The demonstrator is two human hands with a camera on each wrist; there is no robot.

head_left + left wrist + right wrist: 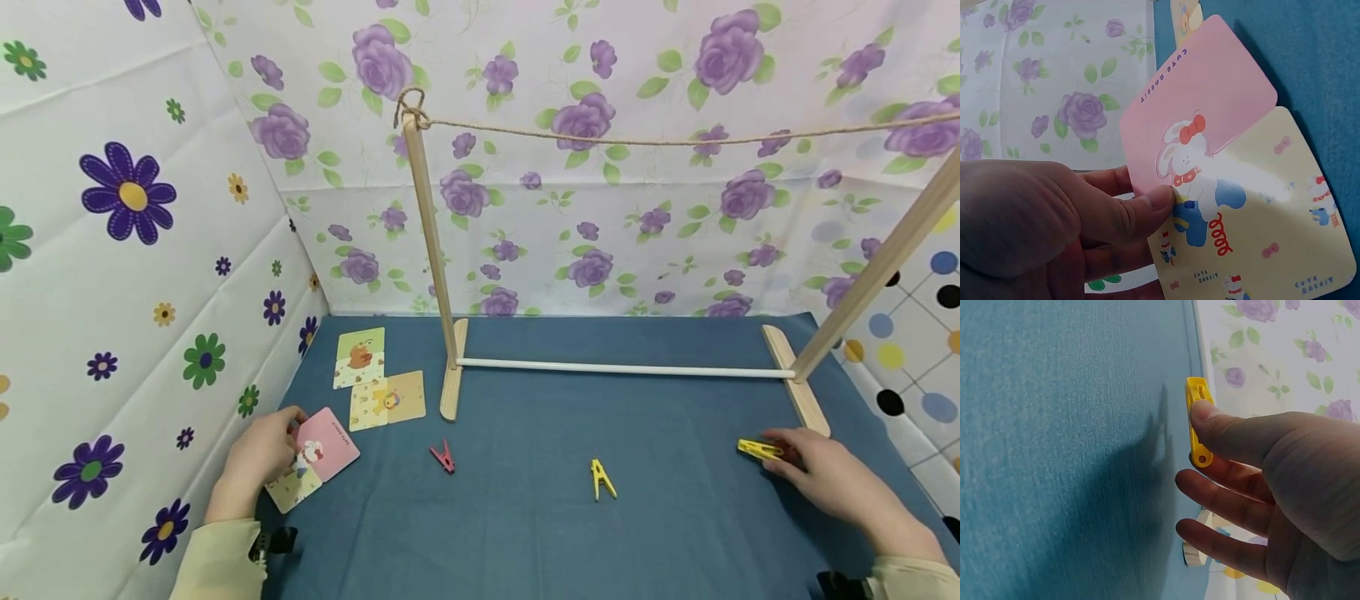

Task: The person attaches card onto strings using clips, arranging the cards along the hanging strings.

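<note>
My left hand (258, 458) pinches a pink and cream rabbit card (1222, 119) by its edge, thumb on the printed face, at the left of the blue cloth. Over at the right, my right hand (832, 479) holds a yellow clothespin (1199, 422) between thumb and index finger, the other fingers loosely bent. A second yellow clothespin (600, 480) lies on the cloth between the hands. Left of that one rests a red clothespin (443, 457). Beyond the left hand lie a green and cream card (360, 357) and a yellow card (387, 401), edges close together.
A wooden stand rises at the back, with a left post (430, 242), a right post (885, 258) and a white bar (622, 367) low between its feet. Twine (637, 142) runs between the post tops. Flowered cloth walls (480, 275) enclose the blue tabletop (510, 533).
</note>
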